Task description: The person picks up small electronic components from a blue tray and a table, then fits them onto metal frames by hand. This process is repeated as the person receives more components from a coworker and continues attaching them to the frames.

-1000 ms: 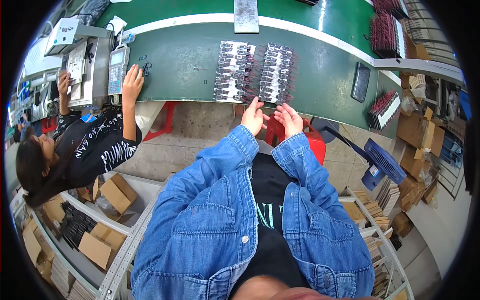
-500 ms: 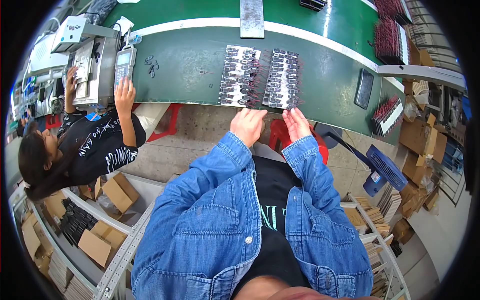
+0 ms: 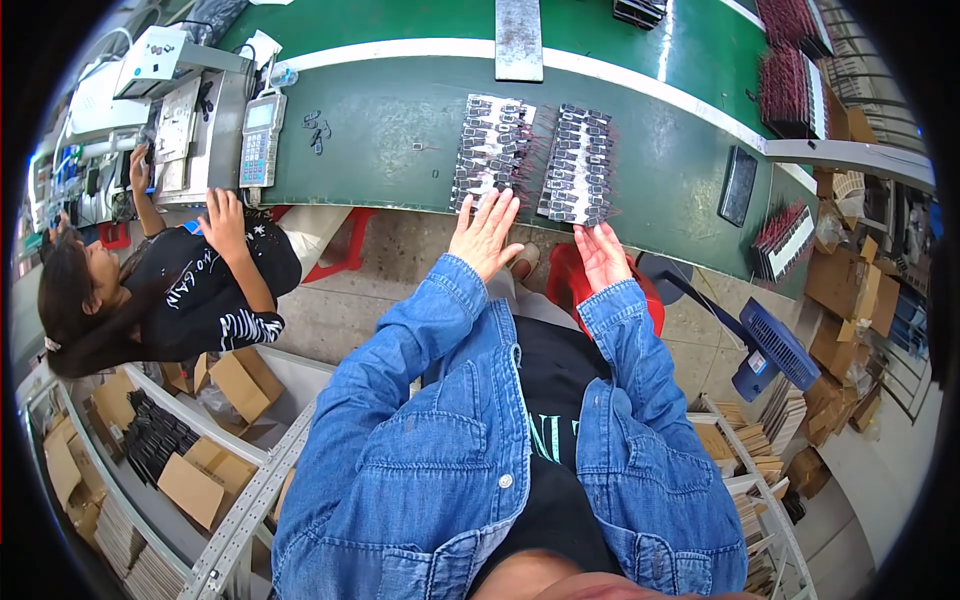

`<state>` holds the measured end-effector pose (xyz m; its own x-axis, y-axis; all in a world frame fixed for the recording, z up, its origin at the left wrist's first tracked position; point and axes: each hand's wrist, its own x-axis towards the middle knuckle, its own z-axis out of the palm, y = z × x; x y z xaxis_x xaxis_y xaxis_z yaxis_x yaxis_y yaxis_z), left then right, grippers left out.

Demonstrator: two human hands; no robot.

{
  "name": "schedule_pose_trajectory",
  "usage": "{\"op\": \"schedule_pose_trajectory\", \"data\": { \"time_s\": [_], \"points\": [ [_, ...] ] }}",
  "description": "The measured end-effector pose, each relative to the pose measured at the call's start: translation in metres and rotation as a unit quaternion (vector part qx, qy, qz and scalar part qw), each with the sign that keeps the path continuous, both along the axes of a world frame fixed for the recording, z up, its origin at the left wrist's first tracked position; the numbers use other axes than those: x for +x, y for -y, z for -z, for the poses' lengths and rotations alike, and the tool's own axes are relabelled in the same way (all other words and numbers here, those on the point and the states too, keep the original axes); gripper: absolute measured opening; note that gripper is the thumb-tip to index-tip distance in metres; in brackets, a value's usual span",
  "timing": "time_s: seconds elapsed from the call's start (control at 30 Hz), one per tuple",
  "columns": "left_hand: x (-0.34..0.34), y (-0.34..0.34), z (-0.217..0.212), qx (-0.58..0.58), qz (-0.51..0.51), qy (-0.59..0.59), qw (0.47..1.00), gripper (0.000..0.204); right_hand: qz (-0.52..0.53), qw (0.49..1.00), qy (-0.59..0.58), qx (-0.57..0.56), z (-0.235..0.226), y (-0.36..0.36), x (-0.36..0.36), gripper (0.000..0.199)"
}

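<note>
Two white boards lie side by side at the near edge of the green workbench, the left board [image 3: 495, 140] and the right board [image 3: 575, 175]. Both carry rows of small black parts with thin red wires. My left hand [image 3: 484, 236] is open, fingers stretched over the near end of the left board. My right hand [image 3: 603, 256] is also open, its palm partly turned up. Its fingertips are at the near edge of the right board; whether they touch it I cannot tell.
A dark phone-like slab [image 3: 737, 186] and a wired stack [image 3: 783, 243] lie to the right. A metal plate [image 3: 518, 45] is at the back. On the left, a co-worker [image 3: 170, 290] sits near a keypad device [image 3: 261, 142]. A blue fan [image 3: 775, 340] stands below the bench.
My left hand has opened and moved up onto the left board's near end. My right hand's fingers have spread a little. The co-worker's hand has come off the keypad device.
</note>
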<state>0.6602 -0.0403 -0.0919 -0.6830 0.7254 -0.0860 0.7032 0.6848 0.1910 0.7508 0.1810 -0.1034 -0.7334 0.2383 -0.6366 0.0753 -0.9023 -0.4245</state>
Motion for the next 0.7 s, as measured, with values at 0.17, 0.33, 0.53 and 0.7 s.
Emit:
{"op": "schedule_pose_trajectory", "data": {
  "time_s": [0.17, 0.33, 0.53, 0.7],
  "points": [
    [-0.009, 0.002, -0.003, 0.038, -0.001, 0.015, 0.999, 0.078, -0.011, 1.0, -0.018, -0.003, 0.0, 0.0, 0.0, 0.014],
    [-0.01, 0.003, -0.025, 0.126, -0.006, 0.009, 0.992, 0.069, -0.02, 0.999, -0.04, 0.017, 0.006, -0.001, 0.005, 0.012],
    [0.015, -0.032, -0.043, 0.403, -0.172, 0.287, 0.852, 0.044, -0.016, 0.997, -0.056, 0.044, -0.004, 0.0, 0.013, 0.014],
    [0.002, -0.038, -0.024, 0.497, -0.311, 0.569, 0.576, 0.038, -0.049, 0.995, -0.058, 0.061, -0.023, 0.012, 0.011, 0.016]
  ]
}}
